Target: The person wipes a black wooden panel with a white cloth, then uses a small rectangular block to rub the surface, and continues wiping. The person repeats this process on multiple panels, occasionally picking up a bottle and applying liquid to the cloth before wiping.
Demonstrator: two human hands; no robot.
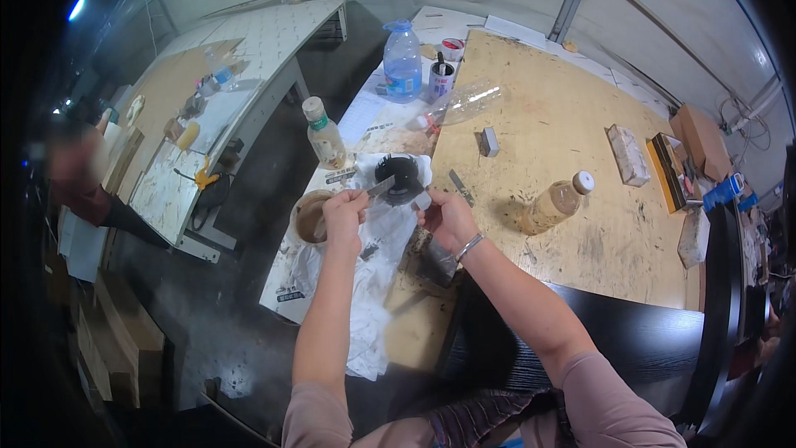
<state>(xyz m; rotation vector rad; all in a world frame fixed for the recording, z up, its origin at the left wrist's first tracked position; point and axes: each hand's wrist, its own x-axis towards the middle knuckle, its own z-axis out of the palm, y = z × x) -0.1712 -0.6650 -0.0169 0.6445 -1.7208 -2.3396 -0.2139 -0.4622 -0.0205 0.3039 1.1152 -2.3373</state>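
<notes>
My left hand (pixel 345 217) is closed on a narrow flat scraper (pixel 382 187), its grey blade reaching over a round container of black paste (pixel 396 171). On the container's other side, my right hand (pixel 449 221) pinches a small light-grey flat piece (pixel 423 200) whose exact kind I cannot make out. A white plastic sheet (pixel 385 241) lies crumpled under and in front of the container. Left of my left hand stands a brown-stained tub (pixel 310 220). Close to my right wrist sits a dark block (pixel 438 263).
A bottle with a white cap (pixel 323 137) stands beyond the tub. On the board (pixel 547 116) are a grey block (pixel 489 142), a strip (pixel 461 187) and an amber-liquid bottle (pixel 554 206). A large clear jug (pixel 403 62) stands behind. Another person's sleeve (pixel 79 178) shows left.
</notes>
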